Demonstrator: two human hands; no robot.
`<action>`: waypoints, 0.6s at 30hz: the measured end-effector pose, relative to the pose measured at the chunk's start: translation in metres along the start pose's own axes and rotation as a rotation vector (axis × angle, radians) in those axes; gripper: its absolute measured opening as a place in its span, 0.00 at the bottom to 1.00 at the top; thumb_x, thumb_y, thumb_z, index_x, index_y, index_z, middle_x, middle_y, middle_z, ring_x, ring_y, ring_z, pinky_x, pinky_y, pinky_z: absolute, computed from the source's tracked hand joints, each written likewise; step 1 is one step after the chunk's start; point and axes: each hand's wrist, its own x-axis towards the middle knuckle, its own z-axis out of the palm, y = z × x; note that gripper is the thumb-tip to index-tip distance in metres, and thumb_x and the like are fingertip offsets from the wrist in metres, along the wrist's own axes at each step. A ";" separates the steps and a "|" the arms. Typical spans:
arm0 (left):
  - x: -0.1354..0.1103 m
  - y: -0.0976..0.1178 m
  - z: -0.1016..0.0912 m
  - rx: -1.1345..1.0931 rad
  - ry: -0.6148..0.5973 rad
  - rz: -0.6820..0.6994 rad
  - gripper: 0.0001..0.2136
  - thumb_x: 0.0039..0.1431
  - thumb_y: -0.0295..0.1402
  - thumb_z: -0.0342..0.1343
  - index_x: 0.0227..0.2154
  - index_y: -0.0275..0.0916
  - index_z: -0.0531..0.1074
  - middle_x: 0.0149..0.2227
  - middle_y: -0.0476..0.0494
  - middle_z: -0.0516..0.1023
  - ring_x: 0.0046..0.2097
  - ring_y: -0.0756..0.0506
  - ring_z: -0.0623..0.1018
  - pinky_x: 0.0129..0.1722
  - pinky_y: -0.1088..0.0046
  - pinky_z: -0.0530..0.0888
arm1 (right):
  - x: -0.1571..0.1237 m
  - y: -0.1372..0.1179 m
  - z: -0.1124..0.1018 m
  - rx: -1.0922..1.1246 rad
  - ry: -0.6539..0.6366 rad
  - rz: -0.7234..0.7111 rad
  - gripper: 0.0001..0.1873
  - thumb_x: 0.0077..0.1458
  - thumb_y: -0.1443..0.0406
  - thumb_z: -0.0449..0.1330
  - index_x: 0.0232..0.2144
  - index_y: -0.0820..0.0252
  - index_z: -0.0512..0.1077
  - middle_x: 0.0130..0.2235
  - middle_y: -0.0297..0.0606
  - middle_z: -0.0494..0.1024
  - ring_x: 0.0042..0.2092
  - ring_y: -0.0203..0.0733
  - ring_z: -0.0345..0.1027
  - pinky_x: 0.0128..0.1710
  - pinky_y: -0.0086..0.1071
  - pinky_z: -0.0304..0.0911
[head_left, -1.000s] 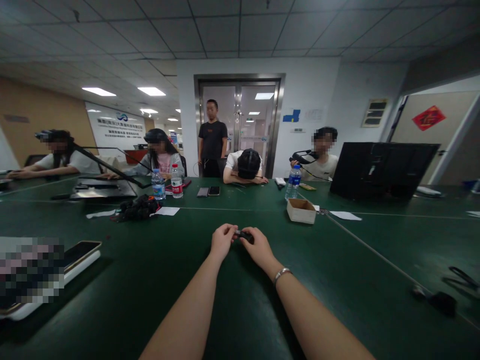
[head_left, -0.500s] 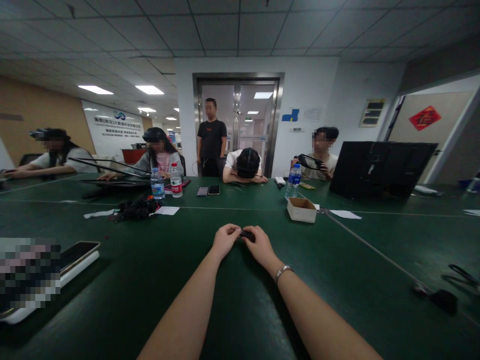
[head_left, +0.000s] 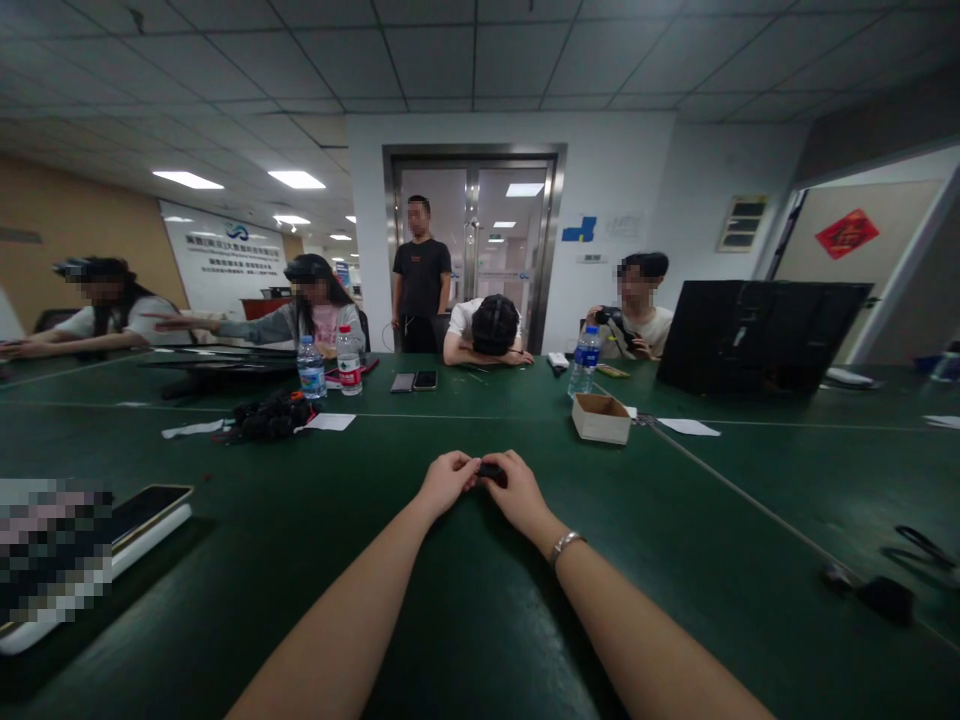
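Black small part (head_left: 491, 469) | left hand (head_left: 448, 482) and right hand (head_left: 519, 492) both pinch it at table (head_left: 300, 560) middle | not yet set down, progress unclear

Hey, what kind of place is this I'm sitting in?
Likely an office meeting room: a long green table with people seated around it, a glass double door behind, and a tiled ceiling with panel lights.

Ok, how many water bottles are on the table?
3. A blue-labelled bottle and a red-labelled bottle stand together left of centre; a third bottle stands beyond the cardboard box. More may be hidden.
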 end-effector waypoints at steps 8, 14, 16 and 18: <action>-0.008 -0.001 0.002 0.218 0.020 0.052 0.19 0.53 0.49 0.50 0.31 0.36 0.71 0.25 0.47 0.73 0.28 0.49 0.72 0.29 0.74 0.67 | -0.005 -0.005 -0.004 0.024 0.011 -0.004 0.08 0.48 0.68 0.59 0.34 0.57 0.72 0.35 0.35 0.69 0.37 0.38 0.65 0.40 0.34 0.63; -0.028 0.057 0.003 0.541 0.094 0.232 0.22 0.52 0.49 0.52 0.43 0.37 0.71 0.47 0.36 0.72 0.49 0.40 0.71 0.49 0.63 0.67 | -0.004 -0.001 -0.002 0.061 0.020 -0.044 0.06 0.50 0.65 0.57 0.33 0.58 0.71 0.33 0.35 0.72 0.35 0.38 0.65 0.38 0.33 0.62; -0.048 0.100 -0.005 0.548 0.071 0.376 0.22 0.52 0.48 0.52 0.46 0.39 0.70 0.49 0.37 0.71 0.51 0.40 0.70 0.52 0.62 0.66 | -0.003 0.000 -0.001 0.078 0.023 -0.030 0.07 0.50 0.63 0.58 0.33 0.59 0.70 0.33 0.36 0.73 0.34 0.38 0.66 0.37 0.33 0.62; -0.073 0.141 -0.017 0.437 -0.234 0.446 0.21 0.53 0.50 0.50 0.42 0.42 0.73 0.45 0.42 0.75 0.48 0.42 0.73 0.46 0.66 0.70 | -0.003 -0.001 -0.001 0.076 0.027 -0.015 0.07 0.50 0.62 0.58 0.32 0.59 0.70 0.33 0.36 0.74 0.34 0.38 0.66 0.37 0.32 0.62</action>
